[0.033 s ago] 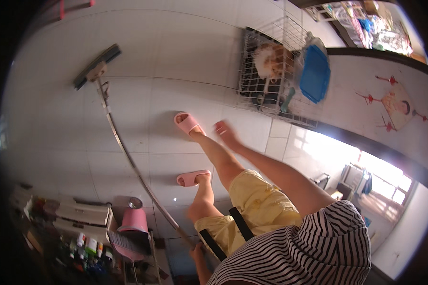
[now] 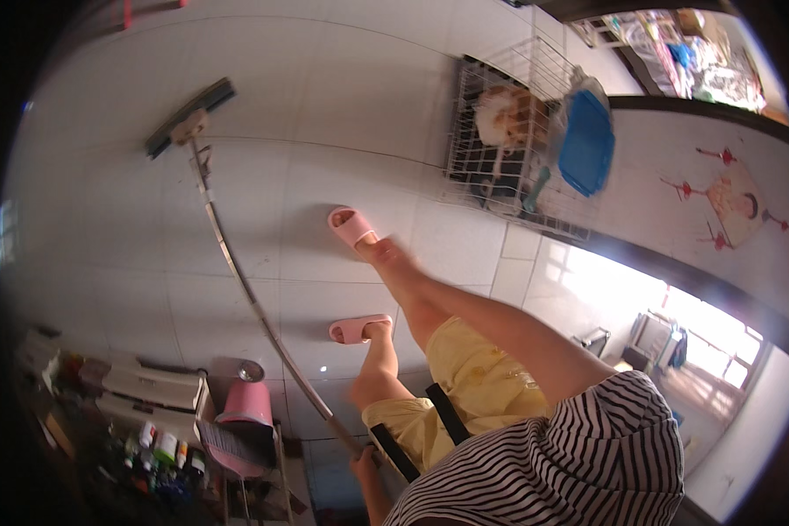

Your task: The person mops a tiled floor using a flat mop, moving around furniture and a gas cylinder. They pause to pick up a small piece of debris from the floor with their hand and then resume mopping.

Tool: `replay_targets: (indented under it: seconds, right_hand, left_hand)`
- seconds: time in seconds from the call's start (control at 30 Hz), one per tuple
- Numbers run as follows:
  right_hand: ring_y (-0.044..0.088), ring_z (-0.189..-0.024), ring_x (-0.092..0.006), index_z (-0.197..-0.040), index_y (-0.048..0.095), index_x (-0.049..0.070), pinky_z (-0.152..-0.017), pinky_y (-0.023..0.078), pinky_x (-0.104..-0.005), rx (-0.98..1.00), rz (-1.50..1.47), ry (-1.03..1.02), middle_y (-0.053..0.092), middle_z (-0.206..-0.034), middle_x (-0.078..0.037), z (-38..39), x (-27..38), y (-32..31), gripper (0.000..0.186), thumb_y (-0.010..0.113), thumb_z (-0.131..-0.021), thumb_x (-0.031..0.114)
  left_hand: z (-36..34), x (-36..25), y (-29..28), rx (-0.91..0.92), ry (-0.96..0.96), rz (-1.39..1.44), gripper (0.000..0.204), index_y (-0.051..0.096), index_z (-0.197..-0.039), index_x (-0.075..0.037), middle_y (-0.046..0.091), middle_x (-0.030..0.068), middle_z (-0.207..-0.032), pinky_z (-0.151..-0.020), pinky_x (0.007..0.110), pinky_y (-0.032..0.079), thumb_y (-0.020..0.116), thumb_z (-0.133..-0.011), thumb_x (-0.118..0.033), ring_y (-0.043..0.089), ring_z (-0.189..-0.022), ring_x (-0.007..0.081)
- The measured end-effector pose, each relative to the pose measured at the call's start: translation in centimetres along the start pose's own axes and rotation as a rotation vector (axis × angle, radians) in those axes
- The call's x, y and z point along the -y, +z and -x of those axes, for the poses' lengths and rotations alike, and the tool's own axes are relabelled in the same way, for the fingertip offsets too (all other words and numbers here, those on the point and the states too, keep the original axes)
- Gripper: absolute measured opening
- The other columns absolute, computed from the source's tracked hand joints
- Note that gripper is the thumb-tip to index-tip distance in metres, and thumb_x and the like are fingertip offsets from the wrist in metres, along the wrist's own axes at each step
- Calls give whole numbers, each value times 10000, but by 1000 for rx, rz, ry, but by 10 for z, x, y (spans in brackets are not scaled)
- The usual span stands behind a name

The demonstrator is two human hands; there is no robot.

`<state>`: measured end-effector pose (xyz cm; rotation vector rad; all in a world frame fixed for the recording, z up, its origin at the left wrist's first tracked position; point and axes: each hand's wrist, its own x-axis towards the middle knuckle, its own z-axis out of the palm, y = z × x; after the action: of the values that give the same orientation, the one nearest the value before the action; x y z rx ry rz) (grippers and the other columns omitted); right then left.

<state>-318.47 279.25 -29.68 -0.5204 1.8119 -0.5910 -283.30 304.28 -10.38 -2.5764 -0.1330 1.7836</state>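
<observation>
A long-handled sponge mop (image 2: 267,323) slants across the tiled floor. Its wide grey-green head (image 2: 190,118) rests on the tiles at the upper left. Near the lower edge, my left hand (image 2: 366,462) is wrapped round the upper end of the pole. My right hand (image 2: 393,254) hangs free of the mop, over my shin and ankle in the picture. Motion smears its fingers, and nothing shows in it. Below it are my feet in pink slippers (image 2: 351,226).
A white wire cage (image 2: 491,180) holds a brown-and-white furry animal (image 2: 510,118); a blue plastic lid (image 2: 586,143) leans beside it. At lower left stand white drawers (image 2: 153,386), a pink bin (image 2: 248,403), a dustpan and several bottles (image 2: 167,447). Red legs of furniture (image 2: 127,13) show top left.
My right hand has swung left and slightly down, from beside my foot to over my ankle. The whole view has shifted a little. My left hand keeps its hold on the mop.
</observation>
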Motion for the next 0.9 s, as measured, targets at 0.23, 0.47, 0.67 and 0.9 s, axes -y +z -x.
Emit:
replay_targets:
  seconds: [0.23, 0.47, 0.67, 0.9]
  right_hand:
    - [544, -628, -201, -948, 466, -44, -515, 449, -328, 348, -46, 399, 551, -726, -119, 68, 85, 241, 578, 677, -682, 422]
    - [464, -403, -166, -837, 488, 27, -337, 379, -315, 253, -186, 394, 493, -576, -73, 51, 68, 207, 264, 638, -712, 204]
    - [440, -396, -135, -692, 492, 60, -321, 353, -297, 191, -211, 191, 452, -520, -35, -102, 128, 130, 168, 630, -726, 150]
    - [516, -497, -179, -1002, 346, 3, -407, 476, -318, -103, 83, -128, 508, -684, -102, -248, 305, 68, 288, 507, -795, 120]
  left_hand:
    - [78, -20, 25, -41, 159, 61, 166, 560, -691, 33, 528, 51, -550, -409, 272, 351, 630, -691, -117, 455, -431, 109]
    - [79, -12, 64, -130, 391, -152, 240, 561, -738, 61, 553, 175, -600, -567, 362, 437, 622, -691, -167, 526, -562, 180]
    - [57, -130, 145, -11, 505, -55, 255, 576, -750, 57, 561, 141, -623, -547, 344, 411, 616, -692, -188, 509, -559, 171]
    - [57, -403, 242, 19, 789, -65, 336, 540, -759, 60, 580, 223, -700, -695, 422, 433, 588, -696, -266, 552, -721, 398]
